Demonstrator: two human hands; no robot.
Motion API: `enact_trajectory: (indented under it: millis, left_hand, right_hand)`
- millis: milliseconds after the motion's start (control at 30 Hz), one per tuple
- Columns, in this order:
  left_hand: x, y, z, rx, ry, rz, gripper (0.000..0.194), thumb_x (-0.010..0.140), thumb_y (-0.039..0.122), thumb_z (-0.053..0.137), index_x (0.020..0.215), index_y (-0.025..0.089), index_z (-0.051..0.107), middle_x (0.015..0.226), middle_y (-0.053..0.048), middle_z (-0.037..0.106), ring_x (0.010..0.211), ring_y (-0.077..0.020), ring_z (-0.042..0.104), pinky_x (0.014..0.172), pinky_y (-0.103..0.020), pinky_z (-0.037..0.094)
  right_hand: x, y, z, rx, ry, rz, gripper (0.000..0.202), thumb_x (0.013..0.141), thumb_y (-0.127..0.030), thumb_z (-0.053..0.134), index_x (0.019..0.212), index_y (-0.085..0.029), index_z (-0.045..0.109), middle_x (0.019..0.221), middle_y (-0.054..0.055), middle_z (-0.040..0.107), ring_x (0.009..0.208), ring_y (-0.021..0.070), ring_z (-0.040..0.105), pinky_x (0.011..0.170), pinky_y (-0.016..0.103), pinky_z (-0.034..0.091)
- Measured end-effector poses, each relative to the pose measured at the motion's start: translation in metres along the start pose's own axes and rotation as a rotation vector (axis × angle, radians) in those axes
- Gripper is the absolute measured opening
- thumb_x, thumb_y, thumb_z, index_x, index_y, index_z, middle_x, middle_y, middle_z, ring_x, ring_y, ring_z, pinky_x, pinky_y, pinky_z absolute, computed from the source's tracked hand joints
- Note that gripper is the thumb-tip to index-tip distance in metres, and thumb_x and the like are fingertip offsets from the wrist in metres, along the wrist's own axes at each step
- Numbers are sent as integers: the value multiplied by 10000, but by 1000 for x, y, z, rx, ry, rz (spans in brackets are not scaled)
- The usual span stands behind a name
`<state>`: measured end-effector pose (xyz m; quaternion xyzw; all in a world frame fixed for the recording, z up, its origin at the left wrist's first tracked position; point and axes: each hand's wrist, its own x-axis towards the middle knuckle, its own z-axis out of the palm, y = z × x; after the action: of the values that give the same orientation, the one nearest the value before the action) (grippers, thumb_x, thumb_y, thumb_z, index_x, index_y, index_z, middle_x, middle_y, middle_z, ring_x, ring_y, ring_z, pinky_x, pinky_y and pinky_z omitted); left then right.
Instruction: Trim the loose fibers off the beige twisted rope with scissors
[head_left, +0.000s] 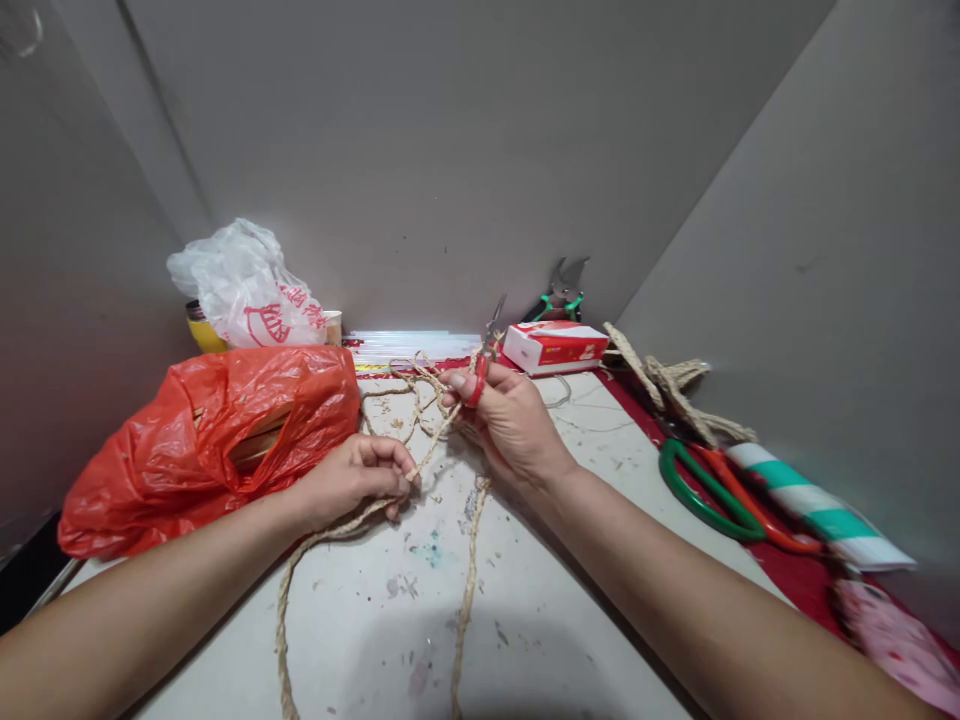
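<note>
I have my left hand (pixel 367 478) closed on a pale, twisted rope (pixel 283 610), fingertips pinched together just beside the red bag. My right hand (pixel 517 415), a little farther forward, is closed around the red-handled scissors (pixel 489 345), their blades pointing up and away from me. A thin length of the rope runs from my left fingertips up to my right fingers, over the middle of the worktop (pixel 360 620).

From my left hand the rope passes by my wrist and curves down toward me. Another strand (pixel 466 590) comes from below my right hand to the near side, and loose loops (pixel 420 395) lie just beyond both hands.

To my left sits a red plastic bag (pixel 217 440), with brown pieces showing through its opening. Behind it are a white plastic bag (pixel 247 290) with red print and a cup (pixel 333 328). Clear sticks (pixel 412 347) lie along the back.

Beyond my right hand there's a red and white box (pixel 556 347), with pruning shears (pixel 564 292) behind it. Farther right lie braided pieces (pixel 675 385), green handles (pixel 709 492) beside orange handles (pixel 757 500), a green-and-white striped roll (pixel 821 507) and something pink (pixel 896 640).
</note>
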<state>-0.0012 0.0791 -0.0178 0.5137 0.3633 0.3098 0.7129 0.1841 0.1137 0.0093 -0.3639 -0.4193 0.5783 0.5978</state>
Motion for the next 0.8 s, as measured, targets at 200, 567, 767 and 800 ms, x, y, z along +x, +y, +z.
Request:
enact_trajectory:
  millis: [200,567,767,800]
  left_hand:
    - [-2,5,8,40,106,82,381,728,220,691,1088,191,570,891,-39,637,740,-127,599,713,-279,455]
    - [-5,1,21,173,235,172,246,818,371,606,896,147,542,736,-52,673,417,-48,429,426,-195,348]
    - [-13,7,27,184,49,137,228,859,358,563,881,135,606,719,-63,686,389,-17,286,381,-190,164]
    - [-13,7,27,149,56,140,214,858,351,566,894,143,602,729,-59,690,386,-16,285,378,-189,161]
  right_hand:
    - [-6,7,6,-49,35,-44,282,553,-328,809,616,-163,588,558,-38,588,517,93,561,450,188,461]
    - [-14,6,13,-137,27,0,293,557,-358,797,613,-168,580,570,-33,589,515,108,583,473,217,490]
    - [-10,11,8,-168,-32,41,324,577,-398,783,604,-168,556,500,-34,575,455,88,526,450,207,457]
    - [-9,12,7,-171,-41,53,335,568,-402,788,596,-167,551,500,-37,572,446,82,515,452,208,459]
